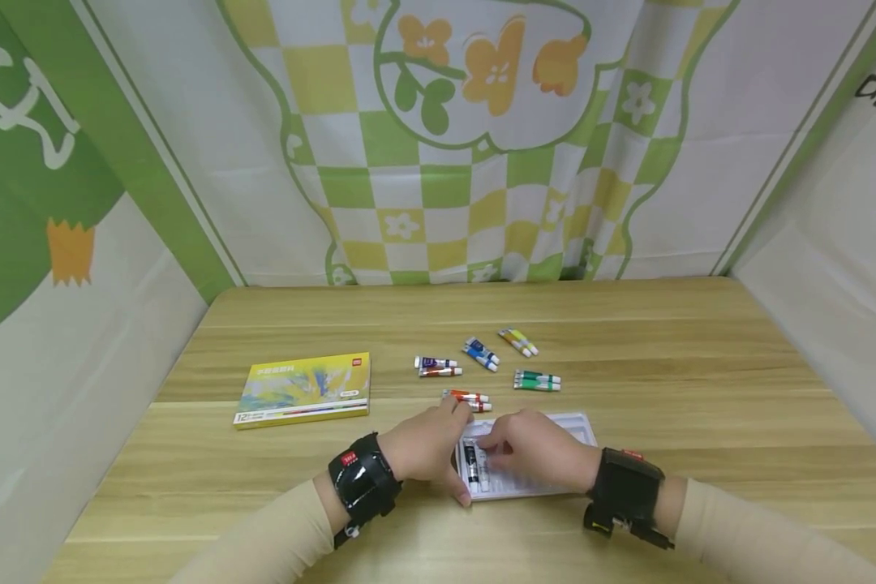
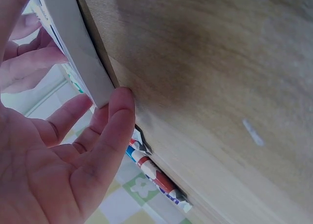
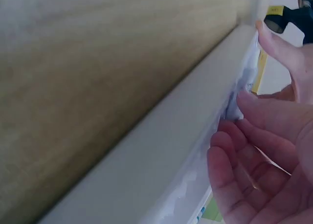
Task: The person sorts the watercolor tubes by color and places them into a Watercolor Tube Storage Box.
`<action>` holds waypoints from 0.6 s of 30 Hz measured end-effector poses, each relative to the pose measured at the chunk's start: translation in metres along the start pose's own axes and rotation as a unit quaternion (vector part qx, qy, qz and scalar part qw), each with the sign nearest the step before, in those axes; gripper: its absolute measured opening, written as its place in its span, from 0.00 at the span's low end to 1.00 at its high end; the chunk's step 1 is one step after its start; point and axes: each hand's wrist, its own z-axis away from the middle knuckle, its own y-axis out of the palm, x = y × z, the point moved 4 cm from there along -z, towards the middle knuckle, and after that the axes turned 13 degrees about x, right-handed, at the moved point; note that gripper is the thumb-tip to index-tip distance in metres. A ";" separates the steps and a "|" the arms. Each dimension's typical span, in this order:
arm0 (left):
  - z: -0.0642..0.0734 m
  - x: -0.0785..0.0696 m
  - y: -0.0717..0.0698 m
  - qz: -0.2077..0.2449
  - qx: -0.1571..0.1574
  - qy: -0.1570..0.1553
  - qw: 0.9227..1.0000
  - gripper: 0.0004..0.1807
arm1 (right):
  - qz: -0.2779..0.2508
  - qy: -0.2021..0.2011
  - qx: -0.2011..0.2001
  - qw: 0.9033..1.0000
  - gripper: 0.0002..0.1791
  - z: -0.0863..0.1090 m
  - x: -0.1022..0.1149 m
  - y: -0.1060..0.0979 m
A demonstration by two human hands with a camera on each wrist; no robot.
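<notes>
Tray (image 1: 518,487) holds black tube (image 1: 470,461) and white tube (image 1: 483,472); five pairs (image 1: 537,386) remain outside. Left hand (image 1: 429,444) grips tray; right hand (image 1: 542,448) at white tube, grip indeterminate.

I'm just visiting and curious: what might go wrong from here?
The right grip works close to the pale tube, so it might nudge the neighbouring black tube crooked. The left grip spans the left end of the white tray; if it slips, the tray could slide. Two reddish tubes lie just beyond the tray, near that grip, and might get knocked.
</notes>
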 end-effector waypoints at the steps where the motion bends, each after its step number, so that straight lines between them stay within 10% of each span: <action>1: 0.000 0.000 0.000 0.001 0.000 0.000 1.000 0.57 | 0.009 -0.003 0.000 1.000 0.14 0.001 0.000 0.000; 18: 0.000 -0.001 -0.001 0.003 0.008 -0.004 1.000 0.57 | 0.004 0.003 0.046 0.999 0.18 -0.002 0.009 -0.003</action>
